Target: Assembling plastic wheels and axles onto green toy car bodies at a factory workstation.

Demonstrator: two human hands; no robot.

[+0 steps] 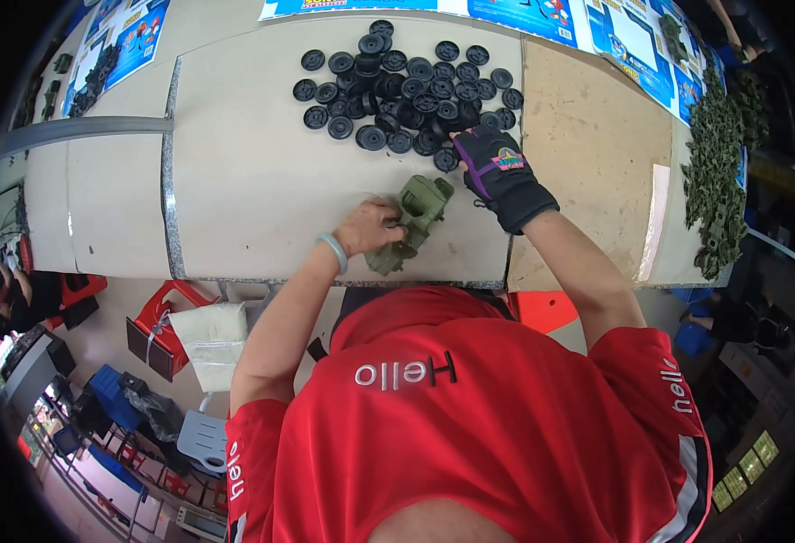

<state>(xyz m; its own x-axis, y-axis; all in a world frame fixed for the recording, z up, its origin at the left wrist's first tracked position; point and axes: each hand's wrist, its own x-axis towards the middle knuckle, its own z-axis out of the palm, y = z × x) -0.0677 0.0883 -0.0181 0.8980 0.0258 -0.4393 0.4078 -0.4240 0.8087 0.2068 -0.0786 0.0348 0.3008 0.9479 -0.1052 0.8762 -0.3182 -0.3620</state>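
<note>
My bare left hand (370, 226) grips an olive-green plastic toy vehicle body (422, 201), tilted over the table near its front edge. An open cab-like part of the body points away from me, and its lower end extends below my fingers. My right hand (499, 172), in a black and purple glove with bare fingertips, is at the near right side of a heap of black toy wheels (413, 88). Its fingers are curled against one black wheel (445, 159) at the heap's edge; the glove partly hides the fingertips.
The pale table (253, 181) joins a brown board (587, 136) on the right. Green plastic parts (719, 181) are piled at the far right. Printed blue sheets (524, 18) line the back. A grey metal bar (90, 131) crosses the left side. A red chair (158, 317) stands behind on the left.
</note>
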